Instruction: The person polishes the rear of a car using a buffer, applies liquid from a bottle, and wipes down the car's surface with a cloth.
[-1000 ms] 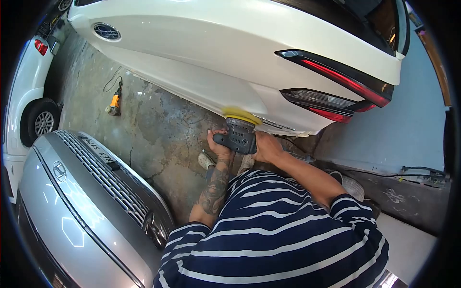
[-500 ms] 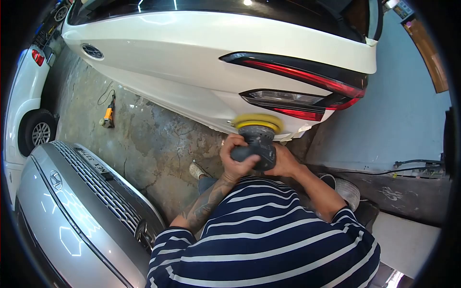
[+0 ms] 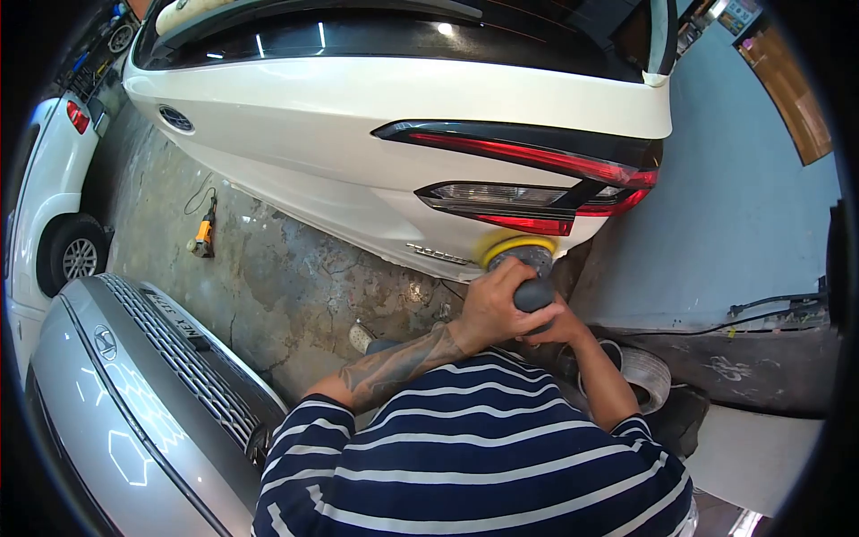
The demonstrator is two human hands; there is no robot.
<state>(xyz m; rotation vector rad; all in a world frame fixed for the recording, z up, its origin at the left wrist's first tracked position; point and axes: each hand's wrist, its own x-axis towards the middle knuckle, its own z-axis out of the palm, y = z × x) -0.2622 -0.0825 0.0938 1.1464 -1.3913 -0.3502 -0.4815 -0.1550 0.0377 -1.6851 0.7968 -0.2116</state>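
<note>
Both hands hold a black car polisher with a yellow foam pad, blurred at its left edge. My left hand is closed around its body near the pad. Lower and to the right, my right hand grips the rear of the tool, its fingers partly hidden. The pad's face lies against the white tailgate, just under the red and clear tail light. Chrome lettering shows on the panel left of the pad.
A silver car stands at the lower left, with a white vehicle behind it. An orange power tool with a cord lies on the concrete floor. A grey-blue wall with a cable rises on the right.
The polisher has moved right along the panel below the tail light, uncovering the chrome lettering. My left arm reaches further right. The view has shifted slightly, showing more of the rear window.
</note>
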